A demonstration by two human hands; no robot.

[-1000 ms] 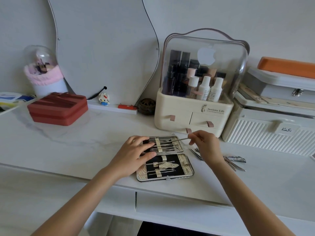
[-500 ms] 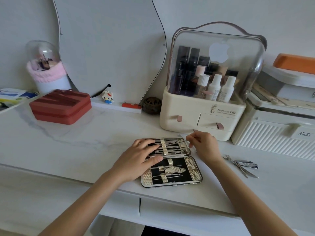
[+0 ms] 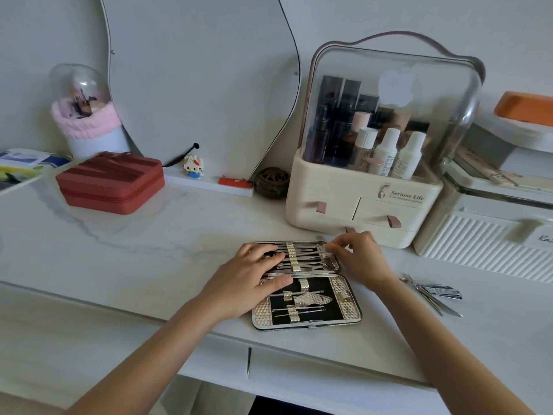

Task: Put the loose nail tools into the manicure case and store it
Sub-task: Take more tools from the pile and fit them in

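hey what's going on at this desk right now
A person is packing nail tools into an open manicure case on the desk. The left hand presses on the case, while the right hand fits a thin tool into the far half. A few loose tools lie to the right.

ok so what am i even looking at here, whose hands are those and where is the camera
There is no machine here: the hands belong to a person wearing a camera on their head, so you look down along their arms at a white tabletop. In front of them lies an open manicure case, its two halves lined with metal tools under straps. The left hand rests flat on the case's left side, steadying it. The right hand pinches a thin metal tool at the far half, apparently slotting it in. More loose tools lie to the right. Behind stand a cosmetics organizer and a red zip case.
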